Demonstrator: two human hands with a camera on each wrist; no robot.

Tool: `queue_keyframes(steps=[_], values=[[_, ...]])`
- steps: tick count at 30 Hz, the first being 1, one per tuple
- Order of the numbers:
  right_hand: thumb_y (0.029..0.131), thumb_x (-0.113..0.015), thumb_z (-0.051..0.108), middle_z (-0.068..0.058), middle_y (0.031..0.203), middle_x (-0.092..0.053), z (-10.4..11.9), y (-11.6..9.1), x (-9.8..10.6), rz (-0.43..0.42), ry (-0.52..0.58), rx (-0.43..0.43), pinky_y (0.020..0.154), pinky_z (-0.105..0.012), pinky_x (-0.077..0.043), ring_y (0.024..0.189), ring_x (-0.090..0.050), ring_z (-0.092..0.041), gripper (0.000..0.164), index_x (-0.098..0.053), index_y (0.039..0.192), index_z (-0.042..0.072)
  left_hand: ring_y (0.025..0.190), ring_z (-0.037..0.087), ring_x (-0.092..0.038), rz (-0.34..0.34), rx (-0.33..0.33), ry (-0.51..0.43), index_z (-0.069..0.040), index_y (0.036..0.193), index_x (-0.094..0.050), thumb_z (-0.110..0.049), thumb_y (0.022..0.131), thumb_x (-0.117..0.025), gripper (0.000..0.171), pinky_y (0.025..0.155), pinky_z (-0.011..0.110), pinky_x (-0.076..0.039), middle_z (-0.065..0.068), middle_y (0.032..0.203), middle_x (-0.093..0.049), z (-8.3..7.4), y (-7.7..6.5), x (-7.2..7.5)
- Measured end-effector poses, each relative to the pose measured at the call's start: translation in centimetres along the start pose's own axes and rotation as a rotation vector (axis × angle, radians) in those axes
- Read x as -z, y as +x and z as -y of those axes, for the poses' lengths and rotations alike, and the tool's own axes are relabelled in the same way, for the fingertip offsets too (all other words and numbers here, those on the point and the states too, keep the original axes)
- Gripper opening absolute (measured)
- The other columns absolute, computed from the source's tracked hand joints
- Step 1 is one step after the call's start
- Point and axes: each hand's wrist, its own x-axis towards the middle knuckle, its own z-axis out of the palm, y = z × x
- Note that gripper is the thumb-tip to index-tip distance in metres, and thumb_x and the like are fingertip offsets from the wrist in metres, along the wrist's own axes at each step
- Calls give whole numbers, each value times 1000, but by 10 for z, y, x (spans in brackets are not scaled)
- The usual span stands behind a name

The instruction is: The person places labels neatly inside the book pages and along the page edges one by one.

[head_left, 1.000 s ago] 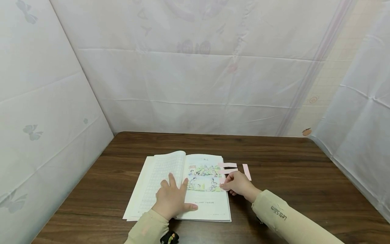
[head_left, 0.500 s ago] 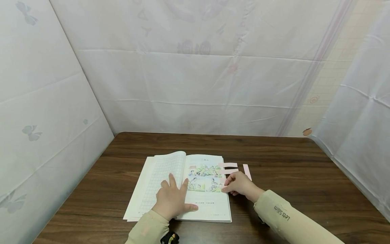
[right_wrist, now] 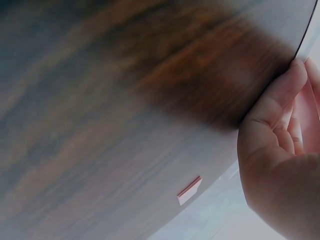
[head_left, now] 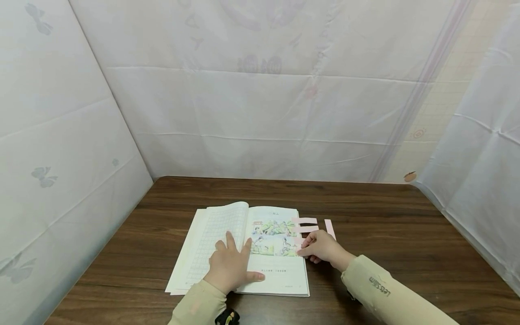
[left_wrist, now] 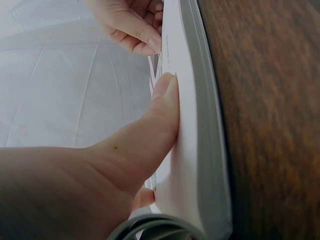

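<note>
An open book (head_left: 280,275) lies on the table, with grid-lined paper on its left side and a coloured picture page on its right. My left hand (head_left: 229,266) rests on it near the fold, fingers spread; the left wrist view shows its thumb (left_wrist: 162,100) pressing the page. At the book's right edge my right hand (head_left: 322,247) pinches a pink paper strip (head_left: 299,241) between thumb and fingers; most of that strip is hidden by the hand. Just above, two pink strips (head_left: 306,220) stick out sideways past the page edge.
One more pink strip (head_left: 330,229) lies loose on the brown wooden table (head_left: 386,234), right of the book and behind the right hand. White patterned cloth (head_left: 260,113) hangs behind the table and at both sides.
My right hand has shifted slightly right, its fingertips sliding from the picture toward the page edge. The left hand and the book stay in place.
</note>
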Motion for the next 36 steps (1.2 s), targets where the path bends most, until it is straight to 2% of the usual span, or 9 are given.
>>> queue_keyframes(steps=[13, 25, 36], values=[[81, -79, 8, -6, 65, -63, -8, -2, 10, 56, 47, 7, 50, -26, -51, 53, -55, -13, 18, -62, 80, 3, 97, 44, -52, 14, 9, 18, -17, 142, -55, -80, 67, -66, 99, 48, 34, -44, 39, 143, -41, 0, 2, 0], [84, -75, 10, -3, 66, -63, -12, 0, 11, 106, 73, 19, 52, -25, -50, 57, -56, -12, 16, -62, 80, 3, 97, 44, -53, 30, 4, 40, -18, 143, -54, -82, 67, -64, 100, 48, 33, -42, 39, 144, -40, 2, 3, -1], [83, -76, 11, -4, 68, -61, -11, -2, 10, 103, 69, 8, 54, -25, -51, 57, -56, -12, 16, -63, 81, 3, 95, 42, -52, 31, -5, 23, -17, 143, -54, -81, 67, -65, 100, 50, 34, -41, 39, 143, -41, 2, 1, 0]])
